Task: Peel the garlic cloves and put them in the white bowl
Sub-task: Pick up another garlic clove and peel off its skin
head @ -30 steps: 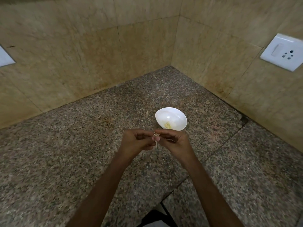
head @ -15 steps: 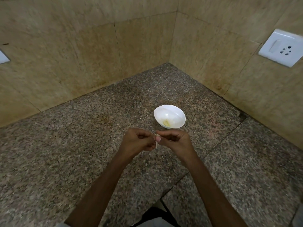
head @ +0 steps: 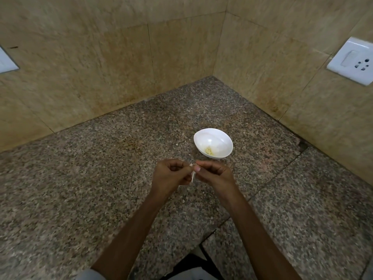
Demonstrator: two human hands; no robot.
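Observation:
My left hand [head: 171,174] and my right hand [head: 214,172] meet fingertip to fingertip above the granite counter, just in front of the white bowl [head: 222,138]. Between them they pinch a small garlic clove [head: 193,172], mostly hidden by the fingers. A pale strip of skin hangs down from it. The bowl stands a short way beyond my right hand and holds a little pale yellow peeled garlic [head: 208,151] near its front.
The speckled granite counter [head: 101,178] runs into a corner of tan tiled walls. A white socket plate [head: 352,60] is on the right wall, another white plate [head: 6,61] on the left wall. A seam crosses the counter at the right.
Both hands stay together on the clove. A pale strip of skin now hangs lower between the fingers. The view has shifted slightly.

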